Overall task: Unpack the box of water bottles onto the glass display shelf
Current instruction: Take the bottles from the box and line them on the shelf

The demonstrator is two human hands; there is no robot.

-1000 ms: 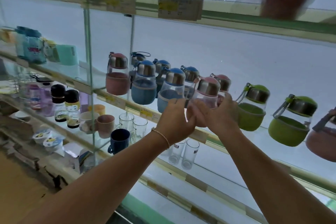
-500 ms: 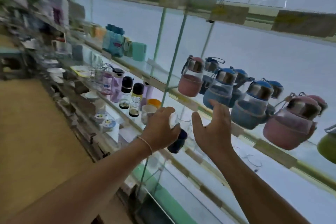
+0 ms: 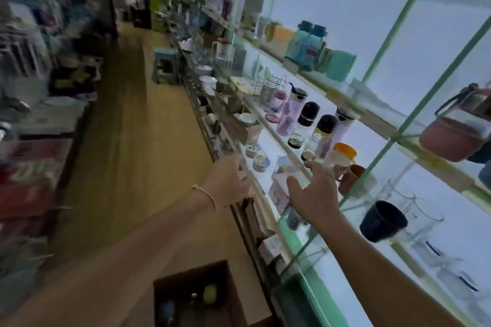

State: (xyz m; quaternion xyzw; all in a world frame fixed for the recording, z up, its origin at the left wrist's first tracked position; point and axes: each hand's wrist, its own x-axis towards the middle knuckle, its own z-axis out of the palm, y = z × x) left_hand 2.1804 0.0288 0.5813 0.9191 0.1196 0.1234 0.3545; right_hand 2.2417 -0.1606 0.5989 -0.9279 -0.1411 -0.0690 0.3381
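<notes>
An open brown cardboard box (image 3: 228,284) stands on the floor at the bottom, with a green-capped bottle (image 3: 210,293) and a blue one (image 3: 166,310) dimly visible inside. A pink water bottle (image 3: 454,130) with a steel lid sits on the glass display shelf (image 3: 382,125) at the far right edge. My left hand (image 3: 228,183) hovers in mid-air with loosely curled fingers and holds nothing. My right hand (image 3: 316,191) is spread open beside it, also empty, in front of the lower shelves.
Lower glass shelves hold a dark blue mug (image 3: 382,220), clear glasses (image 3: 425,210), black-capped bottles (image 3: 305,122) and cups. A tan floor aisle (image 3: 127,141) runs ahead, with a small stool (image 3: 164,64) by the shelving and stacked goods on the left.
The view has swung left and down, away from the row of bottles. Both hands have let go of the pink bottle and dropped away from the shelf. The box has come into view.
</notes>
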